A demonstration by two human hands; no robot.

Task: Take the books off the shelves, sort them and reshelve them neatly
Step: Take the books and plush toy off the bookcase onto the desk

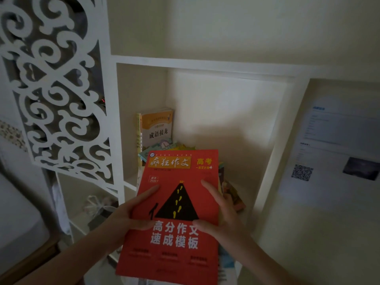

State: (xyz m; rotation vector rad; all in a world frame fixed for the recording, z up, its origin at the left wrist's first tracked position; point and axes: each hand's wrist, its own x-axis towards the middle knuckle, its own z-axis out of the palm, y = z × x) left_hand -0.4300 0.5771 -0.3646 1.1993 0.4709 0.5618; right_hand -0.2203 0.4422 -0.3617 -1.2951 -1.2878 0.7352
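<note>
Left hand [121, 217] and right hand [224, 215] in shot now, both bare with slender fingers. Behind them, two bare forearms reach the bottom edge. The light's dim, so finer detail is too blurred to tell.

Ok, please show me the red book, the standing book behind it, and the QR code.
red book [176, 204]: head view, the black triangle on its cover.
standing book [158, 130]: head view, middle of its front cover.
QR code [302, 172]: head view, centre of the printed square.
</note>
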